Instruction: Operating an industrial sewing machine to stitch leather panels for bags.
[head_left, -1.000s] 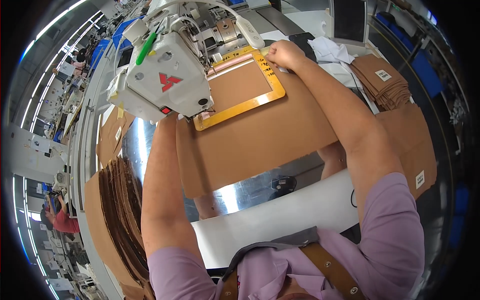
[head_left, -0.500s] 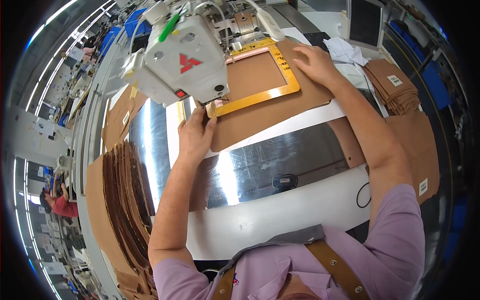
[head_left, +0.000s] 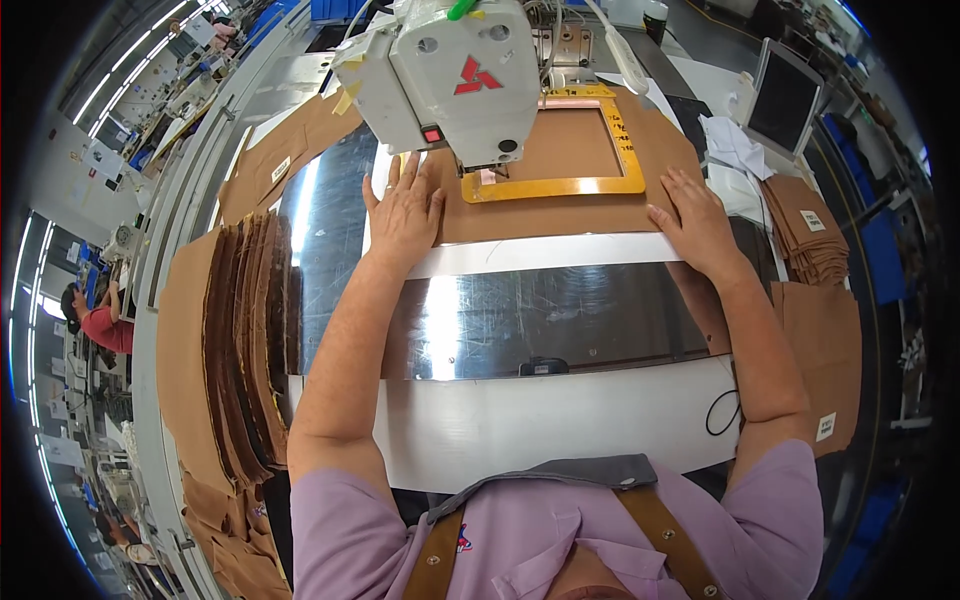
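A brown fabric panel [head_left: 560, 222] lies flat under a yellow rectangular frame [head_left: 570, 187], beneath the white head of a sewing machine [head_left: 450, 85]. My left hand [head_left: 404, 215] rests flat at the panel's left edge, just left of the needle area, fingers pointing away from me and slightly apart. At the panel's right edge my right hand [head_left: 695, 222] lies with fingers stretched out, the tips on the fabric. Neither hand grips anything. The machine head hides the frame's far left corner.
A thick stack of brown panels [head_left: 195, 350] stands on the left, with more brown pieces [head_left: 265, 165] beyond it. Brown stacks [head_left: 805, 230] lie on the right, near a white cloth [head_left: 735, 145] and a screen [head_left: 785, 95]. A shiny metal plate [head_left: 540, 315] lies nearer me.
The panel's near edge, slanted before, now runs nearly level. My left hand has flattened out from a curled pose by the frame corner. My right hand has come nearer along the panel's right side.
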